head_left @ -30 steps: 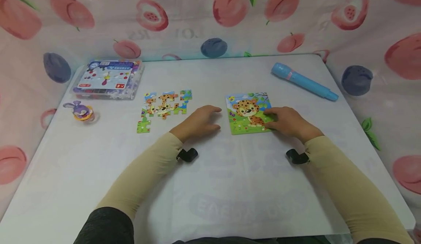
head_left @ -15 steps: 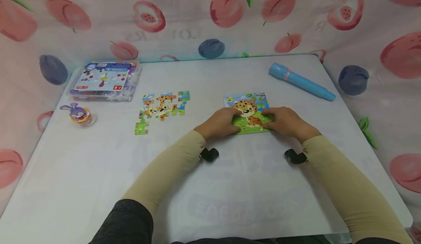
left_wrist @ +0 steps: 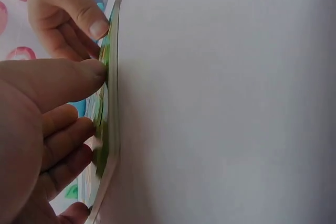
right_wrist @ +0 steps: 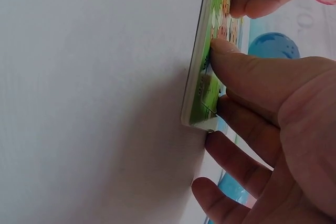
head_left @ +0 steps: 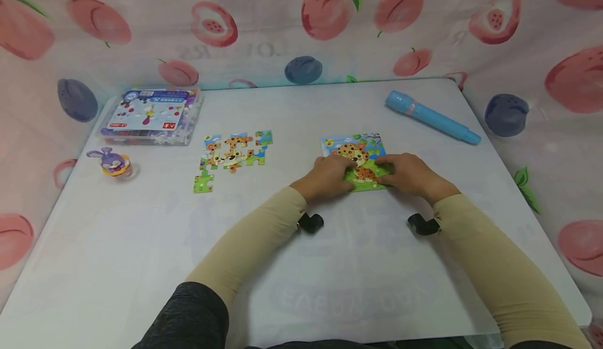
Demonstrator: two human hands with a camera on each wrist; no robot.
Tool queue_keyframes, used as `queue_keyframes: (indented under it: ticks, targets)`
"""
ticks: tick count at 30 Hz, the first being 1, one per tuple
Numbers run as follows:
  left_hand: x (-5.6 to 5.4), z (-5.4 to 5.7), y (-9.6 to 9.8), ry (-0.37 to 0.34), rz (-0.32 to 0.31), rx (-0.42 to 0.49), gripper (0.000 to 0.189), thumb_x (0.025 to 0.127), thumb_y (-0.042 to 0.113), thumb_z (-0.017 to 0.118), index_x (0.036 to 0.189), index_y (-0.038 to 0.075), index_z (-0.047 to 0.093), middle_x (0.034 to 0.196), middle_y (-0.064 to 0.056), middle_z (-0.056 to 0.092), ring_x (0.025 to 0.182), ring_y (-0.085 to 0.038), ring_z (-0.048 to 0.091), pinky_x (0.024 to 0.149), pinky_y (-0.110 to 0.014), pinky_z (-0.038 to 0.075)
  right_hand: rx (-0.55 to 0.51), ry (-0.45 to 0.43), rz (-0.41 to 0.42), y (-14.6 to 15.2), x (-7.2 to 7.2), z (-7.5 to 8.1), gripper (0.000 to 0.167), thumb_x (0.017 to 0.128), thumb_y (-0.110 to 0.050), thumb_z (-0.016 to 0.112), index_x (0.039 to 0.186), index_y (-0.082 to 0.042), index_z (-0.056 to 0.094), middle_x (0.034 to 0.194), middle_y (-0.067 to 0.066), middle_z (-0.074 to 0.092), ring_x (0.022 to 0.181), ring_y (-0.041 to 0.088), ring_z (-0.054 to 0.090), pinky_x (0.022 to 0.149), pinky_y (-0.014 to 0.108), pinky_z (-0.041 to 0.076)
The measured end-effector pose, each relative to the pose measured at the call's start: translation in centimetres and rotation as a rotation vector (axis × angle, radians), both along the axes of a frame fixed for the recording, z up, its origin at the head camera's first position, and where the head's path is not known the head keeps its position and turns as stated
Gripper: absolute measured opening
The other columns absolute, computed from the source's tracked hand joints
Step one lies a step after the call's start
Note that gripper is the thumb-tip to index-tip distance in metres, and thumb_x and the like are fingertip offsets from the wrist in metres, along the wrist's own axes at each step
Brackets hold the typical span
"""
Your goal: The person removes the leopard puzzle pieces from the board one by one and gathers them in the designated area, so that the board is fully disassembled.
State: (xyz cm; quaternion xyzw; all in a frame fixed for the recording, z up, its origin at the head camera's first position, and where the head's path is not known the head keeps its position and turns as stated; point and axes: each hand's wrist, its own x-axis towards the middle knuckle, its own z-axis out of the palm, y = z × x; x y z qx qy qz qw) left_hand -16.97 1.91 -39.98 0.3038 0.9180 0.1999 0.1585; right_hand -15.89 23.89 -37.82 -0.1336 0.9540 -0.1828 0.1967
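In the head view, a square cartoon leopard jigsaw puzzle lies on the white table. My left hand reaches over its left half, thumb and fingertips on the picture and hiding part of it. The right hand rests at the puzzle's right side, thumb and index finger on top. In the right wrist view, the right thumb presses the puzzle's green face, while other fingers reach past its edge. The left wrist view has the left thumb at the near edge, its fingers spread over the pieces.
Several loose leopard puzzle pieces lie left of the puzzle, partly joined. Behind them stands a clear plastic box with a printed label. A purple rabbit toy is at the far left. A blue tube-shaped object lies at the back right.
My left hand has moved right from the table beside the puzzle onto its left half. The right hand stays at the puzzle's right side. The loose pieces look unchanged.
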Motion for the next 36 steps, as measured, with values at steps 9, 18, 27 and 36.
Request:
queue_keyframes:
  ticks: [9,18,27,36]
  targets:
    - [0.1,0.2,0.7,-0.038,0.018,0.005,0.050,0.093,0.027,0.073,0.139,0.012,0.058,0.138,-0.002,0.058,0.131,-0.021,0.048,0.100,-0.044,0.037,0.000,0.010,0.021,-0.1,0.1,0.2,0.055,0.095,-0.024,0.071,0.140,0.003,0.054,0.142,0.030,0.049,0.134,0.050,0.039,0.109,0.061,0.030]
    - [-0.1,0.4,0.8,-0.090,0.023,0.045,0.056,0.092,0.020,0.074,0.142,0.006,0.053,0.141,-0.006,0.055,0.134,-0.020,0.045,0.109,-0.036,0.036,0.002,0.007,0.015,-0.1,0.0,0.2,0.055,0.094,-0.023,0.071,0.140,0.003,0.054,0.142,0.030,0.049,0.135,0.050,0.038,0.110,0.062,0.029]
    - [0.3,0.7,1.2,-0.072,0.007,0.081,0.054,0.092,0.010,0.072,0.141,0.000,0.051,0.137,-0.010,0.053,0.126,-0.019,0.048,0.104,-0.025,0.039,0.002,0.010,0.014,-0.2,0.1,0.4,0.055,0.094,-0.023,0.072,0.140,0.002,0.054,0.142,0.030,0.049,0.135,0.050,0.038,0.110,0.061,0.029]
    - [0.4,0.5,1.1,-0.080,0.011,0.124,0.054,0.092,0.012,0.072,0.140,-0.001,0.051,0.135,-0.010,0.054,0.124,-0.019,0.049,0.104,-0.025,0.039,0.005,0.011,0.007,-0.2,0.0,0.2,0.055,0.094,-0.022,0.071,0.141,0.002,0.054,0.142,0.030,0.049,0.135,0.050,0.038,0.109,0.061,0.030]
